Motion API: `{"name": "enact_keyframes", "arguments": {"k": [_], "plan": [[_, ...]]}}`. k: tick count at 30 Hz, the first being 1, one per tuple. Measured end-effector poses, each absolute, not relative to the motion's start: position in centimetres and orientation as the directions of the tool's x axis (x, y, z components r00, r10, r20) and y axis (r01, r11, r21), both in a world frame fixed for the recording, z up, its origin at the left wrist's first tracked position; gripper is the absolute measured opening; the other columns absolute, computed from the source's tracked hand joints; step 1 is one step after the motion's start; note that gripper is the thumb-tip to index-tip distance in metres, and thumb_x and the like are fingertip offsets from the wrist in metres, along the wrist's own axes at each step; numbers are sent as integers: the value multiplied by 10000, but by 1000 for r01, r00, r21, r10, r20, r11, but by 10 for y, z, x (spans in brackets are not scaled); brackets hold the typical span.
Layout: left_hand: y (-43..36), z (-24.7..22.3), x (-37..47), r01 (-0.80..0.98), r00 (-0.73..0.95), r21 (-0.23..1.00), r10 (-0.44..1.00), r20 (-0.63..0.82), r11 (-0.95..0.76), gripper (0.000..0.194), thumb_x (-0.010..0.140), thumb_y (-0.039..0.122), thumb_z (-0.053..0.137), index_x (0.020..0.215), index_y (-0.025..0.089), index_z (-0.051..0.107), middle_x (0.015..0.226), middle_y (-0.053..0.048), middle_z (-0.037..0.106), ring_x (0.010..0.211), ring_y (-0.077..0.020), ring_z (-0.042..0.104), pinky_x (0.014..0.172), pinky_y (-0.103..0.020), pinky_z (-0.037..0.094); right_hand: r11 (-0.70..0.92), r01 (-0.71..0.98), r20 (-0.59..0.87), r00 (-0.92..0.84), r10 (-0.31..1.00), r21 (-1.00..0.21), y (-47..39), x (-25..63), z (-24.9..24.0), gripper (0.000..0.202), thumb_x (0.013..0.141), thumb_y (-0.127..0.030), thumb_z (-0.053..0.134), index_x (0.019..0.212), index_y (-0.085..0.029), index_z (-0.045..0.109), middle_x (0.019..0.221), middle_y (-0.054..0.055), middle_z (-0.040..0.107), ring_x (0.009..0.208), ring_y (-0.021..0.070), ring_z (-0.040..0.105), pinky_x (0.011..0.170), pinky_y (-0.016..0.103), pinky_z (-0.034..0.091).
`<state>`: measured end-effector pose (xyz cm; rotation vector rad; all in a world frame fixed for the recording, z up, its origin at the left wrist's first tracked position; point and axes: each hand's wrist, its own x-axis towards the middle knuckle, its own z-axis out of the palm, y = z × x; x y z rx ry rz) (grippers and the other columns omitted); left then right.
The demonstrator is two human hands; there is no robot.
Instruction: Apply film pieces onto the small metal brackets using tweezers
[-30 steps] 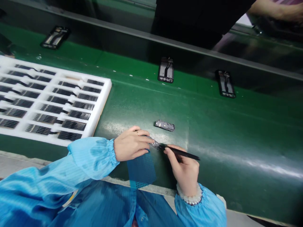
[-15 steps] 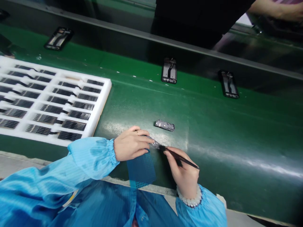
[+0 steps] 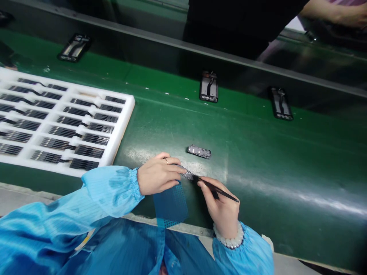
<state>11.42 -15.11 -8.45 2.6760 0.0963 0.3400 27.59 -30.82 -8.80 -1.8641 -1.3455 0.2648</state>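
My left hand point(image 3: 160, 173), a ring on one finger, holds a small dark phone part point(image 3: 187, 174) against the bench with its fingertips. My right hand point(image 3: 222, 206) is closed around a slim black brush point(image 3: 219, 190), its bristle end touching the near right end of that part. A second dark phone part point(image 3: 199, 151), long and narrow, lies flat just beyond my fingers. Below my left hand hangs a blue perforated strip point(image 3: 171, 204) over the bench edge. The underside of the held part is hidden.
To the left, a white foam tray point(image 3: 130, 114) carries rows of dark flat parts with flex cables. Opened phone frames point(image 3: 209, 87) lie along the bright green belt point(image 3: 172, 82) behind the green bench point(image 3: 272, 160). Another person's arm point(image 3: 338, 13) shows at top right.
The phone frames on the belt have shifted slightly to the right. My right hand and the brush have moved a little to the left. My left hand stays in place.
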Motion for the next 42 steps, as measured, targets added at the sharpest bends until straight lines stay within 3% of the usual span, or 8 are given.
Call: {"name": "enact_keyframes", "arguments": {"k": [16, 20, 25, 31, 34, 37, 42], "plan": [[-152, -86, 114, 3, 963, 442, 122, 242, -897, 164, 890, 245, 502, 810, 198, 637, 1100, 13, 674, 1064, -188, 536, 860, -334, 292, -126, 677, 248, 428, 869, -725, -313, 276, -92, 103, 831, -223, 614, 923, -219, 660, 858, 37, 722, 761, 186, 690, 713, 289, 555], [-152, -86, 115, -6, 962, 445, 116, 247, -896, 163, 889, 254, 504, 821, 192, 639, 1112, 0, 665, 1067, -192, 532, 864, -336, 296, -82, 650, 330, 486, 809, -756, -313, 276, -94, 223, 866, -162, 550, 1075, -219, 603, 875, 43, 717, 796, 184, 690, 761, 319, 550], [-149, -73, 112, -55, 961, 530, 100, 259, -846, 168, 864, 266, 515, 803, 192, 652, 1076, -33, 650, 1020, -190, 535, 855, -326, 327, 68, 845, 380, 166, 910, -531, -296, 271, -94, 258, 852, -230, 582, 1106, -194, 554, 1071, 111, 650, 1100, 262, 557, 896, 425, 489], [-145, -74, 108, -83, 977, 646, 66, 204, -759, 132, 846, 278, 539, 819, 208, 647, 827, 3, 670, 834, -134, 563, 776, -271, 346, 128, 915, 296, -10, 955, -384, -276, 273, -84, 138, 897, -171, 459, 1011, -179, 535, 869, 86, 621, 906, 227, 574, 772, 372, 506], [-141, -84, 110, 9, 968, 599, 157, 195, -801, 139, 849, 303, 546, 829, 208, 645, 816, 16, 669, 803, -129, 570, 722, -269, 336, 147, 924, 367, -8, 930, -352, -268, 294, -79, 172, 865, -184, 518, 1037, -178, 511, 924, 93, 602, 919, 223, 568, 782, 360, 502], [-135, -88, 112, 139, 950, 476, 253, 184, -868, 196, 876, 351, 526, 905, 203, 651, 896, -7, 672, 852, -152, 575, 728, -288, 333, 132, 946, 458, 20, 888, -298, -256, 320, -77, 219, 837, -196, 569, 1045, -173, 504, 936, 99, 597, 948, 234, 564, 812, 368, 497], [-130, -78, 118, 279, 906, 341, 364, 217, -898, 438, 845, 483, 548, 1142, 161, 569, 1116, -72, 614, 995, -219, 547, 830, -346, 372, 120, 930, 312, -6, 950, -346, -241, 342, -86, 379, 822, -289, 588, 1158, -177, 453, 1088, 130, 580, 1071, 269, 542, 884, 427, 481]]}}
